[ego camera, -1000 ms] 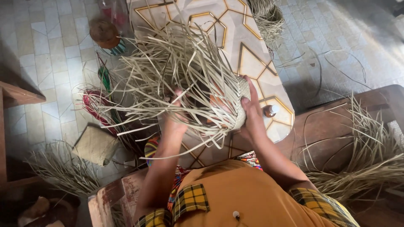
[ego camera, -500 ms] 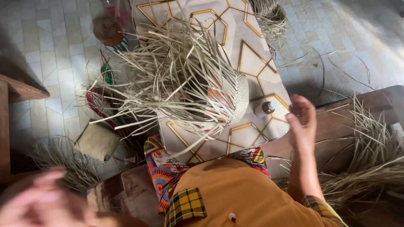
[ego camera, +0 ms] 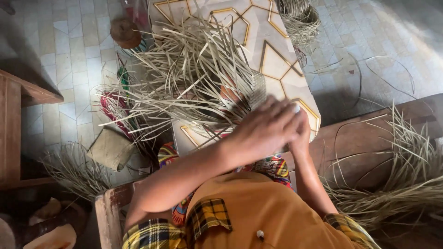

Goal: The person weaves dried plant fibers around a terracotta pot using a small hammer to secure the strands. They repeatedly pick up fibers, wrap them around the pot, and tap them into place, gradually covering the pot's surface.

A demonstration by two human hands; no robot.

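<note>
Fingers [ego camera: 272,121] against pale, frayed woven basket [ego camera: 203,78]

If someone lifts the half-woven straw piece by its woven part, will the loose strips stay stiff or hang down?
The half-woven straw piece probably feels light: it is only thin dry strips. The loose ends likely spring and sag a little, since they already fan out in curves. The woven part beside the left hand looks firmer, being tightly interlaced.

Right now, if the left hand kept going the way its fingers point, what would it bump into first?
Probably nothing new: the left hand already lies over the right hand, fingers pointing right. Beyond them comes the patterned cloth's edge, then the tiled floor. Depth is hard to judge here.
</note>
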